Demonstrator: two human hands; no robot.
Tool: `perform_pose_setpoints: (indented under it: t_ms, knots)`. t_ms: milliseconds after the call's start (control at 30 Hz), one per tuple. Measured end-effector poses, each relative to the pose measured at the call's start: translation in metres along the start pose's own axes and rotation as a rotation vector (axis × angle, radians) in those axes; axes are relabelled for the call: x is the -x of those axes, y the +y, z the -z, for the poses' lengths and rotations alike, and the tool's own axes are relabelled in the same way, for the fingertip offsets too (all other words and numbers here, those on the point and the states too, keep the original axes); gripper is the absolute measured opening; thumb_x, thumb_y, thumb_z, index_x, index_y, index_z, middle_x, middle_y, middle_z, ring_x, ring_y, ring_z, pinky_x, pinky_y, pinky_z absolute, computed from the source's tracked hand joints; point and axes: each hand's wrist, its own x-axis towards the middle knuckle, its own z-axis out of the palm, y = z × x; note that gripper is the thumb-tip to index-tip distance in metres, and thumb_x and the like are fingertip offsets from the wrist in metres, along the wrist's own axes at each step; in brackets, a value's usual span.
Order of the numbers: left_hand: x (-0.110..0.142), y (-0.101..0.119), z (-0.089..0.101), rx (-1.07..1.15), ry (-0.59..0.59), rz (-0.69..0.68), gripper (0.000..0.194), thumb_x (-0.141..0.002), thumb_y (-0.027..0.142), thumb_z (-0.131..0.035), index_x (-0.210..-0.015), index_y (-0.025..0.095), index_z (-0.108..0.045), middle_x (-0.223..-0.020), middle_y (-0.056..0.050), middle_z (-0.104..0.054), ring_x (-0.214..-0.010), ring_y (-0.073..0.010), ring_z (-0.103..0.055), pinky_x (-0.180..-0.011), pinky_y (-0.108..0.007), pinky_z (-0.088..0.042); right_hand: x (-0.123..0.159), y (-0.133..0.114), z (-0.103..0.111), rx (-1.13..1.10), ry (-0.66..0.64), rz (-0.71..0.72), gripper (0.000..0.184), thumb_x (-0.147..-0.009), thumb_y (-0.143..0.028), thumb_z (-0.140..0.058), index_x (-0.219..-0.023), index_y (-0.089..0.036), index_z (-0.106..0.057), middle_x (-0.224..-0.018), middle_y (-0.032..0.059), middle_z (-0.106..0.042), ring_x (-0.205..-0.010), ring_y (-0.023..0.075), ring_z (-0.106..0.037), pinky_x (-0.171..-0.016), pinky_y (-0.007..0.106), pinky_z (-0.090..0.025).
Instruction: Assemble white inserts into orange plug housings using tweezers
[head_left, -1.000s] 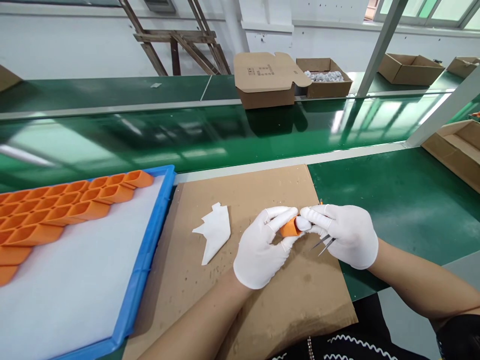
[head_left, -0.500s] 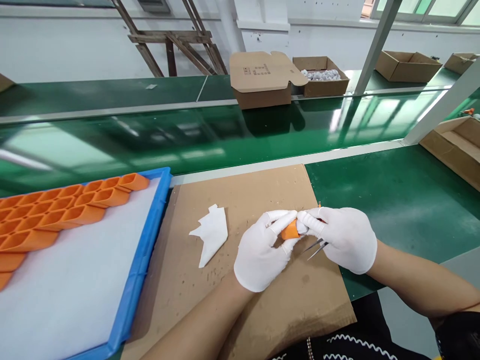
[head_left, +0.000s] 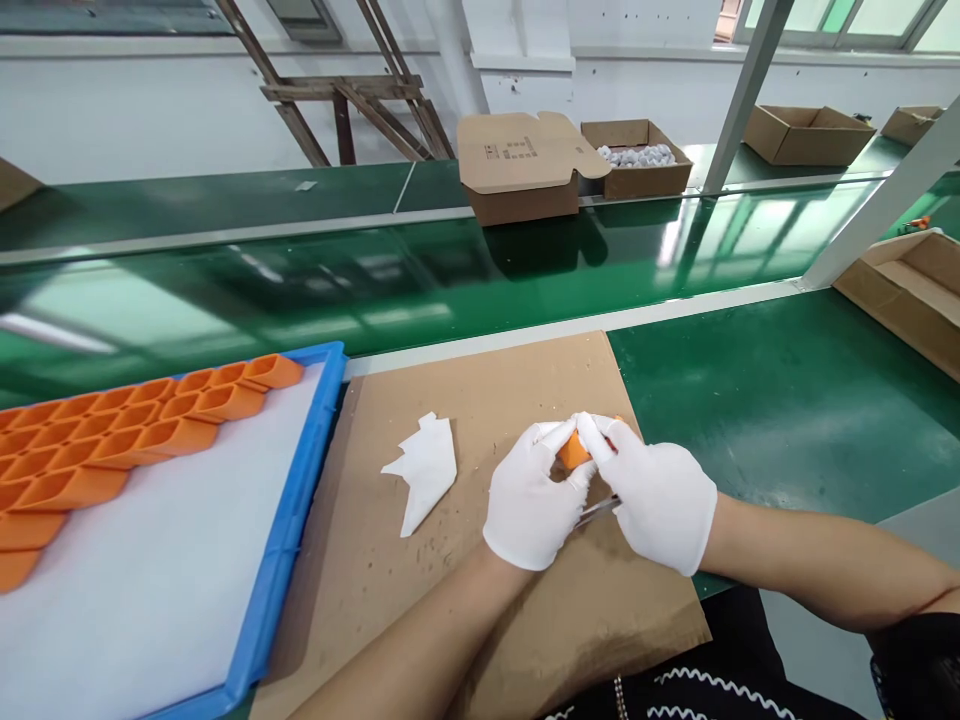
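Both gloved hands are meeting over the cardboard, the left hand (head_left: 531,497) pinching the orange piece (head_left: 574,451), the right hand (head_left: 654,495) curling around tweezers (head_left: 598,511).

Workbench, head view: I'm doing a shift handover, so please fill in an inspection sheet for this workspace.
Surface: green bench under a cardboard sheet with specks and dark staining near its lower edge.
Things in hand: small orange piece between the hands; slim metal tool at the right hand.
Tray: blue tray, joined-looking rows of orange pieces.
Clutter: jagged white scrap on the cardboard.
Hands: left and right, white-gloved, fingertips together at the piece.
Cables: nothing seen.
Surroundings: cardboard boxes behind, one holding small whitish items; wooden frame by the wall.
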Motion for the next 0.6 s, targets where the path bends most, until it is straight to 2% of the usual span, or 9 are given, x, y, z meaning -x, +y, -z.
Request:
perform_pose_setpoints:
  t_ms: [67,133,200,233,300,367,433,533,600]
  knots:
    - [-0.002,-0.004,-0.001,0.055,0.011,0.012,0.033,-0.079,0.024,-0.073,-0.113,0.024,-0.076,-0.099,-0.002,-0.076,-0.084,-0.0193,-0.072,-0.071,-0.03,-0.062,-0.002,0.011,-0.007,-0.289,0.114,-0.027,0.08,-0.081,-0.014,-0.058,-0.158,-0.016,-0.035,-0.144,0.0108,-0.06,-0.085,0.0179,-0.073,-0.064,0.028,-0.056]
    - [-0.003,-0.009,-0.002,0.128,0.032,-0.011,0.035,-0.08,0.022,-0.073,-0.115,0.025,-0.075,-0.106,-0.003,-0.076,-0.094,-0.0197,-0.073,-0.08,-0.031,-0.063,-0.006,0.022,-0.013,-0.531,0.285,-0.081,0.062,-0.091,-0.022,-0.056,-0.151,-0.019,-0.047,-0.139,0.0075,-0.064,-0.103,0.0192,-0.071,-0.085,0.029,-0.059]
    - [-0.003,-0.012,-0.002,0.181,0.061,-0.037,0.036,-0.081,0.02,-0.073,-0.116,0.026,-0.075,-0.113,-0.003,-0.075,-0.101,-0.0201,-0.072,-0.09,-0.034,-0.062,-0.009,0.028,-0.017,-0.675,0.388,-0.145,0.046,-0.093,-0.029,-0.059,-0.138,-0.022,-0.062,-0.129,0.006,-0.07,-0.105,0.0198,-0.071,-0.093,0.032,-0.058]
    - [-0.002,-0.013,-0.002,0.196,0.067,-0.038,0.036,-0.082,0.019,-0.074,-0.117,0.026,-0.075,-0.114,-0.003,-0.075,-0.104,-0.0202,-0.072,-0.094,-0.035,-0.061,-0.012,0.03,-0.018,-0.737,0.386,-0.175,0.04,-0.091,-0.03,-0.061,-0.13,-0.023,-0.069,-0.123,0.0056,-0.072,-0.102,0.0201,-0.071,-0.093,0.033,-0.058]
    - [0.0,-0.014,-0.002,0.214,0.079,-0.036,0.036,-0.082,0.02,-0.076,-0.117,0.028,-0.074,-0.116,-0.002,-0.076,-0.106,-0.0201,-0.072,-0.099,-0.036,-0.06,-0.016,0.03,-0.017,-0.901,0.312,-0.241,0.033,-0.087,-0.031,-0.065,-0.117,-0.024,-0.076,-0.115,0.0052,-0.075,-0.098,0.021,-0.072,-0.092,0.035,-0.058]
    - [0.002,-0.013,0.0,0.226,0.09,-0.067,0.037,-0.083,0.018,-0.077,-0.118,0.029,-0.074,-0.118,-0.001,-0.076,-0.107,-0.0195,-0.073,-0.101,-0.036,-0.059,-0.019,0.03,-0.013,-1.13,0.178,-0.3,0.03,-0.084,-0.033,-0.068,-0.11,-0.023,-0.079,-0.112,0.0055,-0.075,-0.099,0.0215,-0.071,-0.093,0.036,-0.058]
    - [0.002,-0.011,0.002,0.227,0.083,-0.14,0.039,-0.084,0.015,-0.077,-0.12,0.03,-0.072,-0.122,-0.001,-0.075,-0.111,-0.0193,-0.072,-0.102,-0.035,-0.059,-0.022,0.03,-0.006,-1.328,0.028,-0.332,0.029,-0.082,-0.034,-0.07,-0.105,-0.02,-0.08,-0.105,0.0058,-0.075,-0.092,0.0195,-0.069,-0.086,0.033,-0.057]
    - [0.0,-0.006,0.008,0.191,0.019,-0.308,0.041,-0.087,0.01,-0.073,-0.123,0.029,-0.069,-0.125,-0.002,-0.074,-0.121,-0.0205,-0.068,-0.107,-0.037,-0.057,-0.024,0.033,0.004,-1.446,-0.187,-0.322,0.029,-0.077,-0.038,-0.076,-0.094,-0.015,-0.08,-0.082,0.0032,-0.07,-0.071,0.0128,-0.058,-0.069,0.028,-0.051]
    - [-0.001,-0.003,0.012,0.182,-0.016,-0.402,0.043,-0.089,0.008,-0.071,-0.125,0.029,-0.067,-0.125,-0.003,-0.074,-0.125,-0.0212,-0.066,-0.11,-0.039,-0.056,-0.025,0.036,0.009,-1.497,-0.298,-0.311,0.03,-0.071,-0.038,-0.082,-0.088,-0.013,-0.078,-0.075,0.0016,-0.066,-0.067,0.0106,-0.052,-0.064,0.025,-0.046]
